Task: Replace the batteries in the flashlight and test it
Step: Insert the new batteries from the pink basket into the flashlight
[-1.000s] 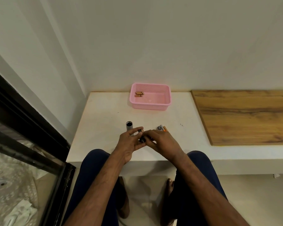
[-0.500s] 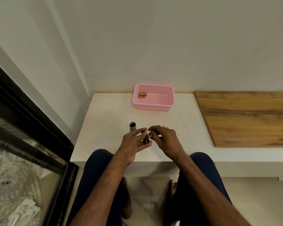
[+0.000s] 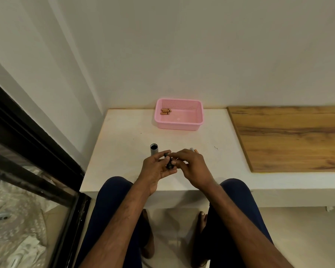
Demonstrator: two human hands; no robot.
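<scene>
Left grip: my left hand (image 3: 155, 170) curled round a small black flashlight part (image 3: 169, 165) over the white worktop (image 3: 122, 151).
Right grip: my right hand (image 3: 194, 169) pinched that part's top.
Tube: grey metal flashlight tube (image 3: 154, 150) stood upright just beyond my left fingers.
Batteries: copper-coloured batteries (image 3: 165, 111) lay in the pink plastic basket (image 3: 179, 126).

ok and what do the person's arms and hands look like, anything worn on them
The left forearm and right forearm are bare, with no sleeve in view. The left hand and right hand are bare too: no gloves, and no watch, ring or band visible.
</scene>
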